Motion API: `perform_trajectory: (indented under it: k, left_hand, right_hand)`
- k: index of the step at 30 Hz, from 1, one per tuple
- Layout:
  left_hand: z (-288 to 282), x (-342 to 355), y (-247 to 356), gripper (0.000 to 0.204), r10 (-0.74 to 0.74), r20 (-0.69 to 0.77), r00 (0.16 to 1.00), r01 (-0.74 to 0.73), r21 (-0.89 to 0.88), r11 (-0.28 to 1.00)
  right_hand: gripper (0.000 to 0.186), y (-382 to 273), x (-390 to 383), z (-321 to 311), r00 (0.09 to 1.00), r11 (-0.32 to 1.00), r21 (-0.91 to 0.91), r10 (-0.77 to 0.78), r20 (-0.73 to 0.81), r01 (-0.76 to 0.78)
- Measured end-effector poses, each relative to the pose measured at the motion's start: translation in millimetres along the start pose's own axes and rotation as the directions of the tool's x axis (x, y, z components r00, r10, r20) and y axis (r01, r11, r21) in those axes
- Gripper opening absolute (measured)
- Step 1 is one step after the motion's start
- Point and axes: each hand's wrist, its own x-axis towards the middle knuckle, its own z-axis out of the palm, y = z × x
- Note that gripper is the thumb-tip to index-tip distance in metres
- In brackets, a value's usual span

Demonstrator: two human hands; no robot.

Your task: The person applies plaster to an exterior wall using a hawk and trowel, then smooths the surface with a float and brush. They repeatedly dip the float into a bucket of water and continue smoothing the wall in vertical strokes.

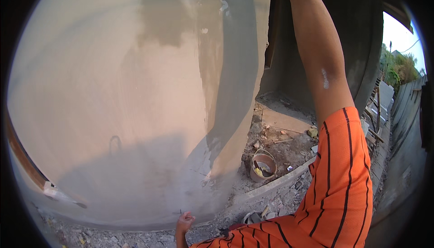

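Observation:
A broad plastered wall (149, 98) fills the left and middle, with darker damp-looking patches near its top and the shadow of an arm along its right edge. My right arm (323, 44) reaches up past the top of the view, so its hand is out of sight. A whitish smear marks that arm near the elbow. Low in front of the wall, my left hand (184, 223) has its fingers curled in, with nothing visible in them. A thin dark mark shows on the wall just above those fingers.
Beyond the wall's broken right edge, a bucket (263, 166) with tools inside stands on rubble. A flat board (285, 120) lies behind it. Broken stones (117, 238) line the wall's foot. A grey boundary wall (402, 157) runs along the far right.

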Motion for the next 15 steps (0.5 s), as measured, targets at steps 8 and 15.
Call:
perform_trajectory:
  k: [8,15]
  left_hand:
    - [1,-27,-28,0.057,0.067,0.169,0.983,-0.089,0.129,0.988]
    - [-28,-37,19,0.045,0.187,0.231,0.955,-0.210,0.078,0.975]
  right_hand:
    - [0.064,-27,-528,-72,0.938,0.980,0.186,0.000,0.346,-0.068]
    - [0.035,-5,-303,-9,0.988,0.996,0.070,-0.052,-0.147,0.063]
